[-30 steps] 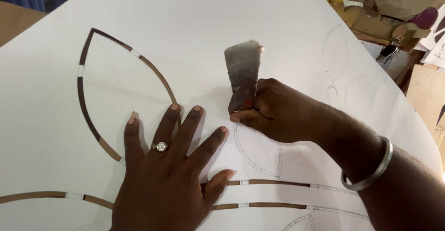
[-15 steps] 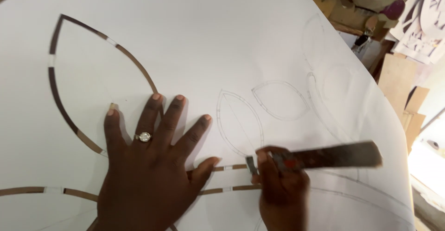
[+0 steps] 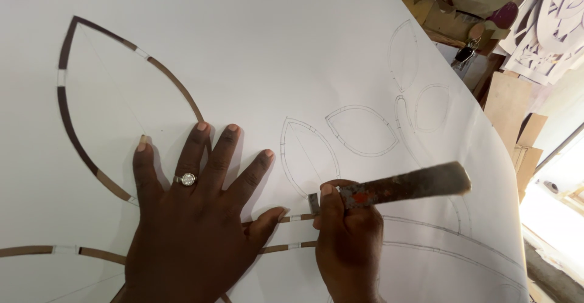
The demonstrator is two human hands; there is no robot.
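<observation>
A large white sheet (image 3: pixel 292 48) with pencilled leaf outlines covers the work surface. My left hand (image 3: pixel 188 218), with a ring on one finger, lies flat on the sheet with fingers spread, beside a big leaf shape (image 3: pixel 115 102) whose border is cut through to show brown beneath. My right hand (image 3: pixel 347 242) grips a worn flat metal cutting tool (image 3: pixel 395 187); its blade tip touches the sheet at the base of a small drawn leaf (image 3: pixel 307 154), close to the cut stem lines (image 3: pixel 292 233). The tool's handle end points to the right.
More pencilled leaves (image 3: pixel 362 130) lie further right on the sheet. Beyond the sheet's right edge stand cardboard pieces (image 3: pixel 508 96), cut white paper shapes (image 3: pixel 547 23) and a clutter of scraps with a set of keys (image 3: pixel 465 52).
My right hand moved down from the middle of the sheet to the stem lines and turned the tool from upright to lying rightward. The left hand stayed pressed flat. The view shifted slightly.
</observation>
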